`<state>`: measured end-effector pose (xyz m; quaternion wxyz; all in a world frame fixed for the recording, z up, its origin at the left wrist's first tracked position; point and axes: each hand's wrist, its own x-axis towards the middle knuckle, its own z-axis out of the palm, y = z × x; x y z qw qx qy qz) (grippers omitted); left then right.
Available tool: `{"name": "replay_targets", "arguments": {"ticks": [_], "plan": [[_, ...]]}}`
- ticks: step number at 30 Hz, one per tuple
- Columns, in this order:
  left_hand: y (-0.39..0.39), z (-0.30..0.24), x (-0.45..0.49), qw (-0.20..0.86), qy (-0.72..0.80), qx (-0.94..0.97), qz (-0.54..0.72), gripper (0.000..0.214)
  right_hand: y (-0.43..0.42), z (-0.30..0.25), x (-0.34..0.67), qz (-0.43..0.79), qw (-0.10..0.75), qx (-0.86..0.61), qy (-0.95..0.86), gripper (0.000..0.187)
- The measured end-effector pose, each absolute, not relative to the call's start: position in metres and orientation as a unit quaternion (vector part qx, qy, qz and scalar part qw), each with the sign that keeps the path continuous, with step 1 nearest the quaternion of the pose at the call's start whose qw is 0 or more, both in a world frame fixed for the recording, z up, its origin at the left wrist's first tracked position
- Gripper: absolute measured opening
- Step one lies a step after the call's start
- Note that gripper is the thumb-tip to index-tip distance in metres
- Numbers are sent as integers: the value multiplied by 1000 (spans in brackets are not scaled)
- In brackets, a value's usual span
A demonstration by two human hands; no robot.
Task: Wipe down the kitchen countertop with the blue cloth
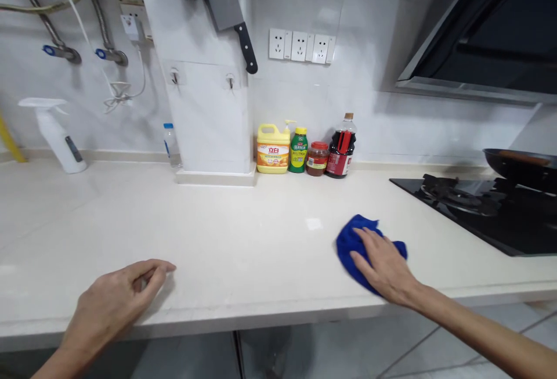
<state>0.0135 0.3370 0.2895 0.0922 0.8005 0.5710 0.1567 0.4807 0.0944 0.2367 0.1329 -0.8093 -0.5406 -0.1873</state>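
Note:
My right hand (385, 266) presses down on a crumpled blue cloth (350, 245) on the pale countertop (243, 239), right of the middle and left of the gas hob. Its fingers lie spread over the cloth, whose edges stick out around them. My left hand (115, 298) hovers at or rests near the counter's front edge on the left, holding nothing. Its index finger reaches out, with the thumb close beneath and the other fingers loosely bent. Whether it touches the counter I cannot tell.
Along the wall stand a yellow detergent jug (272, 150), a green bottle (298, 150), a red-lidded jar (317, 159) and a dark sauce bottle (342, 150). A white spray bottle (58, 135) and water bottle (172, 145) are left. A cleaver (224, 4) hangs above; the gas hob (487, 210) holds a pan (522, 170).

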Motion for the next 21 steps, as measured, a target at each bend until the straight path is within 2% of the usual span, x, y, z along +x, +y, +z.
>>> {"name": "replay_targets", "arguments": {"ticks": [7,11,16,21], "plan": [[340,289,15,91,586,794,135,43,205,285,366,-37,97,-716,-691,68],[338,292,16,93,603,781,130,42,275,303,330,11,92,-704,-704,70],[342,290,11,96,619,766,143,41,335,305,327,17,107,-727,-678,69],[345,287,6,85,610,770,168,41,359,301,370,14,121,-767,-630,67]]}}
